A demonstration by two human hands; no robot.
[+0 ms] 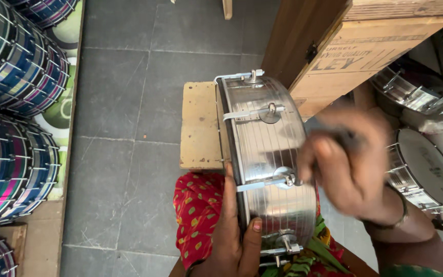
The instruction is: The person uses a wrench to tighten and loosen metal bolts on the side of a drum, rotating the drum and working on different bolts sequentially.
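Silver metal drum shell (270, 154) stood on edge, propped on a small wooden stool (199, 125) and the lap. Judged rigid, fairly light, slick on its ribbed wall; best held by the rim. Left hand (234, 236) is clasped over the near rim. Right hand (352, 166) is blurred, closed on a dark tool at a tension lug (284, 178); tool undetermined.

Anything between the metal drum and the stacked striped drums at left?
Head view: only a small wooden stool and bare grey tiled floor separate the metal drum from the striped drums.
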